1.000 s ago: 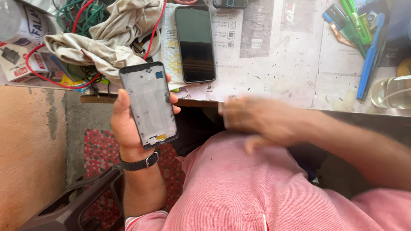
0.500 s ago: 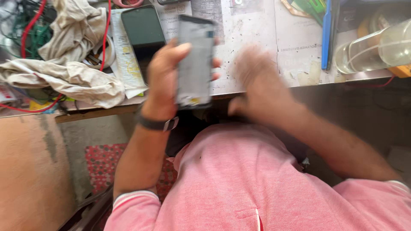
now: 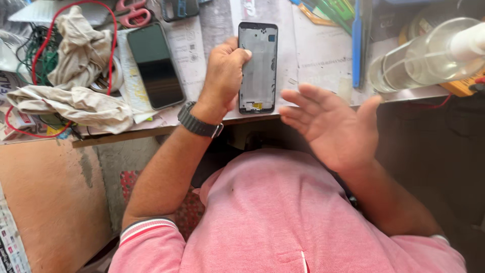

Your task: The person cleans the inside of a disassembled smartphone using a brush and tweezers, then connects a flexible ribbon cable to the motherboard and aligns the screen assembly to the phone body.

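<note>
The person wears a pink short-sleeved polo shirt (image 3: pixel 303 222) of finely ribbed knit. The cuff of its left sleeve (image 3: pixel 146 230) carries white and darker red stripes, and a short white mark sits low on the chest. A dark grey watch strap (image 3: pixel 197 121) with a ribbed band and a small metal clasp circles the left wrist. Both forearms are bare.

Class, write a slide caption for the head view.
Left hand grips a phone frame on the workbench; right hand hovers open.
</note>
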